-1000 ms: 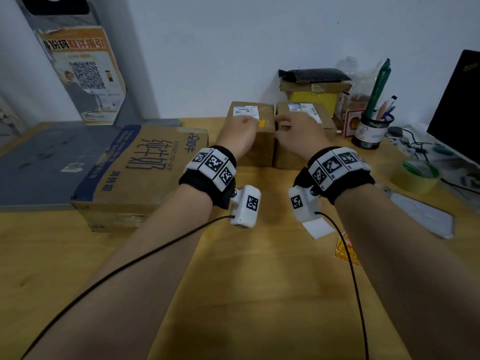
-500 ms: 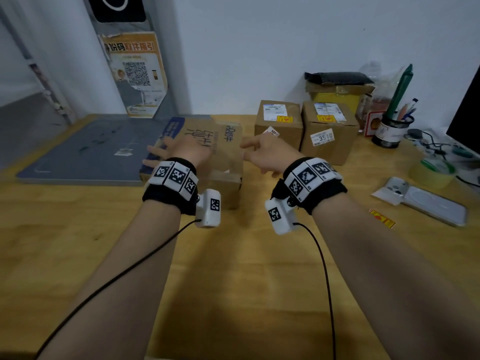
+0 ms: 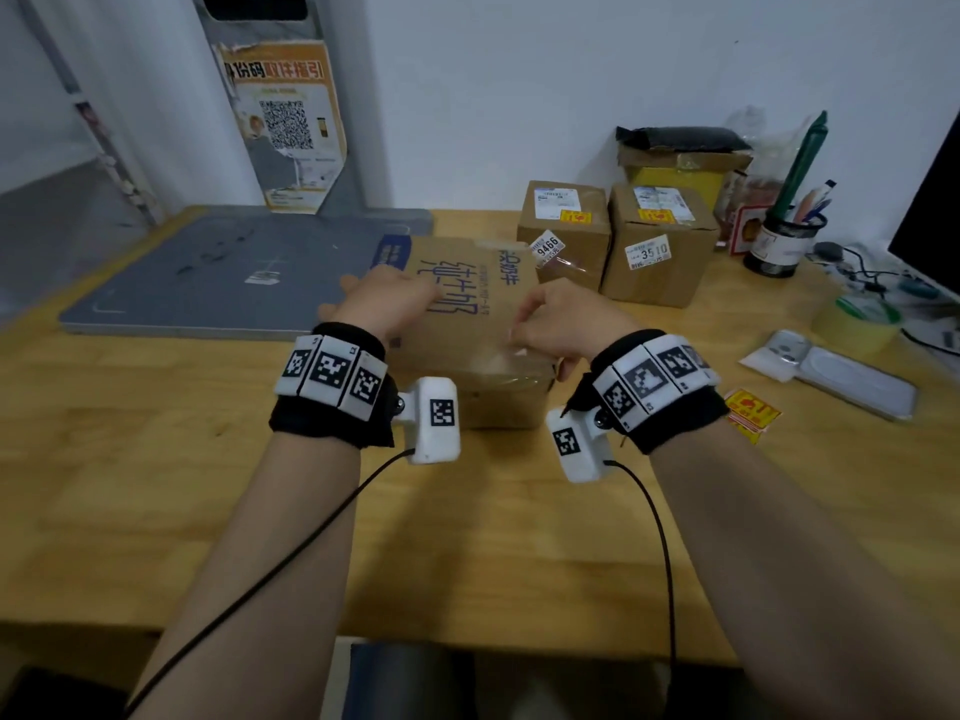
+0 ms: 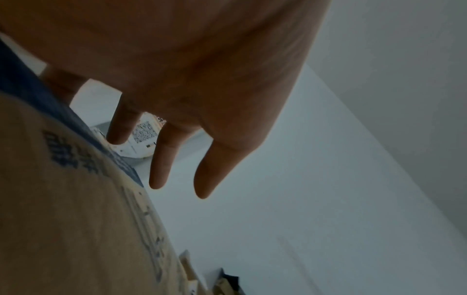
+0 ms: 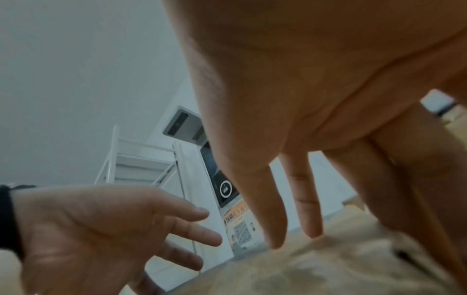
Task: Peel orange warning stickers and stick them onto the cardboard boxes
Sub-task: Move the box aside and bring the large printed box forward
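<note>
A large flat cardboard box [image 3: 470, 309] with blue print lies mid-table. My left hand [image 3: 384, 298] hovers over its left side, fingers [image 4: 161, 159] straight and spread, holding nothing. My right hand [image 3: 561, 322] is at the box's near right corner, straight fingers [image 5: 275, 209] pointing down onto the box top [image 5: 353, 259]. Two small boxes [image 3: 563, 231] [image 3: 660, 246] stand behind, each with an orange sticker on top. An orange sticker sheet [image 3: 750, 410] lies on the table right of my right wrist.
A grey mat [image 3: 223, 272] covers the table's back left. At the right are a phone [image 3: 852, 379], a tape roll [image 3: 857, 324], a pen cup [image 3: 782, 241] and a monitor edge [image 3: 935, 200]. A yellow box [image 3: 675, 168] stands at the wall.
Both hands left the two small boxes and came back over the large flat box. That box now lies nearer and further right. The head view swung left.
</note>
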Demonstrator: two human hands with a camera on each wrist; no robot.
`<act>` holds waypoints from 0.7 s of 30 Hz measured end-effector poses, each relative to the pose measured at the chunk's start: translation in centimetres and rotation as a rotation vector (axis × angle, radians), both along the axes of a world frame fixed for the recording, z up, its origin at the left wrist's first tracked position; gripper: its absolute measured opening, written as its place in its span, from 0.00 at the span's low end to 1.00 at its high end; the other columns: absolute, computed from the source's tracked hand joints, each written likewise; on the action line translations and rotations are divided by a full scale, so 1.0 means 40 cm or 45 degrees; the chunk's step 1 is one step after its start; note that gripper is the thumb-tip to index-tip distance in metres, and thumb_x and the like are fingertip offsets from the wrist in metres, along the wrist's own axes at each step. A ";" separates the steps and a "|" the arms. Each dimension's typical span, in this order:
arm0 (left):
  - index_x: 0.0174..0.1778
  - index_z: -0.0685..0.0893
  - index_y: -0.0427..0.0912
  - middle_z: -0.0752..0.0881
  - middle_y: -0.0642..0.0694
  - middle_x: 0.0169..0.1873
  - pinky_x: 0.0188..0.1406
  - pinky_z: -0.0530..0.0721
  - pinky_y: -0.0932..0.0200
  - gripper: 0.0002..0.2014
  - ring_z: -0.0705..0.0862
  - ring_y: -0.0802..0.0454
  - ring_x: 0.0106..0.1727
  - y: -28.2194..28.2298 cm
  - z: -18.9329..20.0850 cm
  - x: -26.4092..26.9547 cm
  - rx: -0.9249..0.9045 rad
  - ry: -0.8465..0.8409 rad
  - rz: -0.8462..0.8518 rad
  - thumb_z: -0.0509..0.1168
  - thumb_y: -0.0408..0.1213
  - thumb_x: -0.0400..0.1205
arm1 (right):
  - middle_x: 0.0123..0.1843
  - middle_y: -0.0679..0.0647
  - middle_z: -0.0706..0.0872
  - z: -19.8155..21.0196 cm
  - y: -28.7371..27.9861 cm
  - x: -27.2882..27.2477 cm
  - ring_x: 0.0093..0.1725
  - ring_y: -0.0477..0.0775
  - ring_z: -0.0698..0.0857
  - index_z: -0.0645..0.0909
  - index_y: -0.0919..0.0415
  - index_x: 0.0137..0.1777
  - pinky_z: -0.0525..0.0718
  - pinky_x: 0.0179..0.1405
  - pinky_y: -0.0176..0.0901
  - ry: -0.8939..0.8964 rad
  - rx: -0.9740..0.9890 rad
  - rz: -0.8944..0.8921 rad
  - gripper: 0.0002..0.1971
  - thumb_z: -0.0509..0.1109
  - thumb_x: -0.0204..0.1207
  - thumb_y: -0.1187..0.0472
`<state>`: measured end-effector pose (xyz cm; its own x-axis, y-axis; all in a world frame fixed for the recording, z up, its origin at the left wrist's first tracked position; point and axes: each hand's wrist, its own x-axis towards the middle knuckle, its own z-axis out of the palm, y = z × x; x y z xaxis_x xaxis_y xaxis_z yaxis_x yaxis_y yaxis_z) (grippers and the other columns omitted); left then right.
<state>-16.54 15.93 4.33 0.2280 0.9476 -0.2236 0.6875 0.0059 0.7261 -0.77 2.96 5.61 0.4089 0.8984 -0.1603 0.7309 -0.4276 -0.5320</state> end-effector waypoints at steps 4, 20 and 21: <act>0.75 0.78 0.51 0.75 0.47 0.77 0.72 0.76 0.41 0.42 0.74 0.41 0.77 -0.116 0.027 0.047 -0.097 -0.209 -0.093 0.72 0.64 0.64 | 0.47 0.53 0.90 0.009 -0.079 0.048 0.43 0.56 0.88 0.84 0.50 0.47 0.91 0.54 0.55 -0.087 -0.065 -0.087 0.08 0.75 0.76 0.48; 0.63 0.84 0.46 0.87 0.47 0.51 0.54 0.84 0.51 0.15 0.85 0.47 0.53 -0.235 0.053 0.195 -0.181 -0.463 -0.222 0.70 0.44 0.82 | 0.54 0.52 0.89 0.038 -0.213 0.186 0.58 0.60 0.86 0.87 0.49 0.52 0.86 0.62 0.59 -0.191 0.082 -0.464 0.14 0.82 0.70 0.46; 0.65 0.83 0.45 0.87 0.47 0.52 0.53 0.85 0.51 0.17 0.85 0.47 0.53 -0.243 0.056 0.203 -0.194 -0.464 -0.235 0.71 0.45 0.81 | 0.54 0.53 0.89 0.030 -0.215 0.190 0.58 0.61 0.87 0.87 0.50 0.53 0.86 0.62 0.59 -0.178 0.064 -0.464 0.15 0.82 0.69 0.46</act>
<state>-8.44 6.20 6.58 0.4805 0.8460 -0.2310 0.3860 0.0325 0.9219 6.82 -5.62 6.79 0.7175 0.6955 -0.0396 0.6028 -0.6484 -0.4650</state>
